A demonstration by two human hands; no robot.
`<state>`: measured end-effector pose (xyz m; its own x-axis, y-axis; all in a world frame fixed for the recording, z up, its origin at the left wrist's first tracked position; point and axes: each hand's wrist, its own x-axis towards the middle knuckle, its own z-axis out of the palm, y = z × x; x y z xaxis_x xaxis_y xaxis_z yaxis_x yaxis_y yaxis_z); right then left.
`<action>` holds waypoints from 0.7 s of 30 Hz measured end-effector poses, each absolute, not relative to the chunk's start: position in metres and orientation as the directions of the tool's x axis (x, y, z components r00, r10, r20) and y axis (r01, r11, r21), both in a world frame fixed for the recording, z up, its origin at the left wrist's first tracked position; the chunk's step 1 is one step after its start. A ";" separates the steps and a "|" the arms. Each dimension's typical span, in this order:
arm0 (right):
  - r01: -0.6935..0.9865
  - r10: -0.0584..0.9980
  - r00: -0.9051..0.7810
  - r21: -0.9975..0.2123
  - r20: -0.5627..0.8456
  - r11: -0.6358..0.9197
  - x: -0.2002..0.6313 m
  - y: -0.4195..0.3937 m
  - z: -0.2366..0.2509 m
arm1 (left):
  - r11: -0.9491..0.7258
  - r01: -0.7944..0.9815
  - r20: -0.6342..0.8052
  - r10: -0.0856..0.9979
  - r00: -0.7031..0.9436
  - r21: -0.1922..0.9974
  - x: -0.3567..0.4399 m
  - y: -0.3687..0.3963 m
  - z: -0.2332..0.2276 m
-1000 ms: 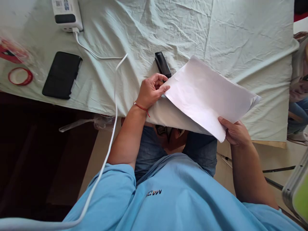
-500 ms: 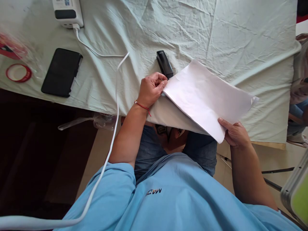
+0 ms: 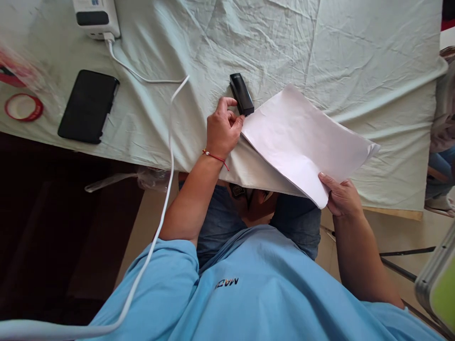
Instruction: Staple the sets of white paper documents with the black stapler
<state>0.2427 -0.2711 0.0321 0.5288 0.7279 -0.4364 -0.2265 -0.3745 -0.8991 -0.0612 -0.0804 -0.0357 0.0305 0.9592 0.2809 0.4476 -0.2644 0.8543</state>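
Observation:
My right hand (image 3: 344, 196) grips the near right edge of a stack of white paper sheets (image 3: 302, 137), thumb on top and the other fingers hidden beneath. The sheets lie slanted on the cloth, with one corner reaching past the table's edge. A black stapler (image 3: 242, 94) rests on the cloth at the stack's left corner, its near end beside the paper. My left hand (image 3: 223, 124), with a red string bracelet on the wrist, is open beside that corner. Its index finger is raised by the stapler's side, and its thumb tip is close to the stapler's near end; contact is unclear.
A pale green cloth (image 3: 156, 118) covers the table. On the left lie a black phone (image 3: 88, 106), a roll of red tape (image 3: 24, 107) and a white power bank (image 3: 95, 19). Its white cable (image 3: 172, 137) runs toward me past my left arm. A person's leg (image 3: 441, 170) shows far right.
My left thumb and index finger have parted at the paper's corner, and the index finger has lifted toward the stapler. My right hand keeps hold of the sheets, shifted slightly left.

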 end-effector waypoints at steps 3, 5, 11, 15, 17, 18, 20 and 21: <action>-0.241 0.722 0.538 -0.900 -0.436 -0.364 0.240 -0.271 0.032 | -0.268 0.452 0.289 0.957 0.023 0.851 -0.062 -0.079 -0.039; -0.244 0.721 0.538 -0.899 -0.437 -0.364 0.239 -0.272 0.033 | -0.268 0.464 0.298 0.955 0.010 0.844 -0.062 -0.077 -0.043; -0.228 0.723 0.557 -0.912 -0.409 -0.341 0.237 -0.273 0.032 | -0.273 0.451 0.322 0.946 -0.035 0.850 -0.065 -0.072 -0.055; -0.230 0.712 0.572 -0.913 -0.407 -0.337 0.232 -0.271 0.031 | -0.319 0.406 0.351 0.936 -0.006 0.857 -0.068 -0.074 -0.051; -0.245 0.698 0.582 -0.908 -0.418 -0.339 0.229 -0.270 0.031 | -0.347 0.397 0.364 0.931 0.035 0.849 -0.069 -0.076 -0.048; -0.253 0.692 0.583 -0.904 -0.426 -0.343 0.228 -0.269 0.031 | -0.369 0.395 0.378 0.924 0.056 0.841 -0.070 -0.076 -0.046; -0.260 0.687 0.586 -0.902 -0.431 -0.344 0.226 -0.269 0.032 | -0.420 0.392 0.416 0.904 0.100 0.818 -0.071 -0.075 -0.046; -0.258 0.686 0.589 -0.904 -0.426 -0.340 0.225 -0.269 0.031 | -0.444 0.391 0.432 0.893 0.123 0.806 -0.071 -0.074 -0.046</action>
